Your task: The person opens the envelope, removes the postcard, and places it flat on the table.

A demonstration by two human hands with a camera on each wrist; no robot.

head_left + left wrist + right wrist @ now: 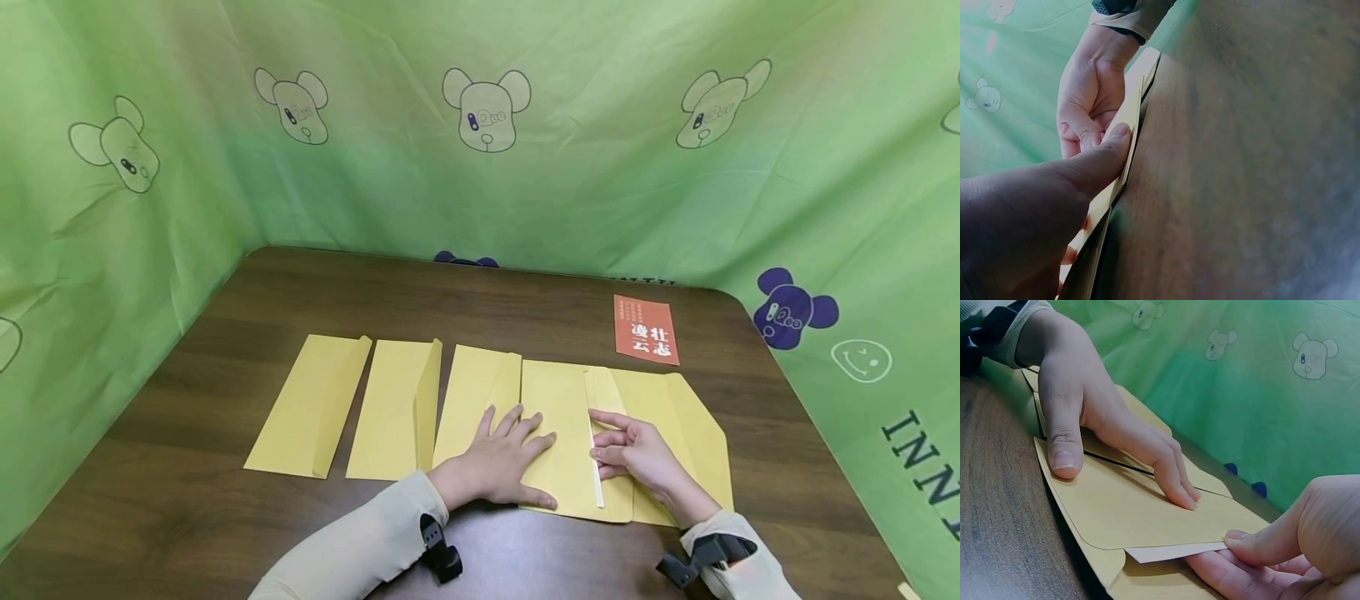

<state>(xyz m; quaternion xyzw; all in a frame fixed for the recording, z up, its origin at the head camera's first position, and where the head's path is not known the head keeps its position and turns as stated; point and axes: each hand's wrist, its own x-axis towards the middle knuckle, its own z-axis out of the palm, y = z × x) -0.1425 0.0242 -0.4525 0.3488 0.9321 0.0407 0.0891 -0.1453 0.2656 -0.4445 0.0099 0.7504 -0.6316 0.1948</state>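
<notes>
A yellow paper envelope [555, 392] lies on the table with its opening along the right side. My left hand [501, 462] rests on it with fingers spread, the thumb near its front edge. Out of the opening shows a narrow strip of white paper [598, 490], most of it hidden inside the envelope. My right hand [637, 454] pinches this white paper at the opening; in the right wrist view the thumb lies above and the fingers [1216, 572] reach beneath. The envelope's flap [618, 492] lies unfolded under the right hand.
More yellow envelopes lie in a row: two apart at the left [300, 408], one partly under the left hand [472, 375], and one to the right [701, 442]. A red card [647, 329] with white characters lies at the back right. Green printed cloth [480, 200] surrounds the brown table [187, 442].
</notes>
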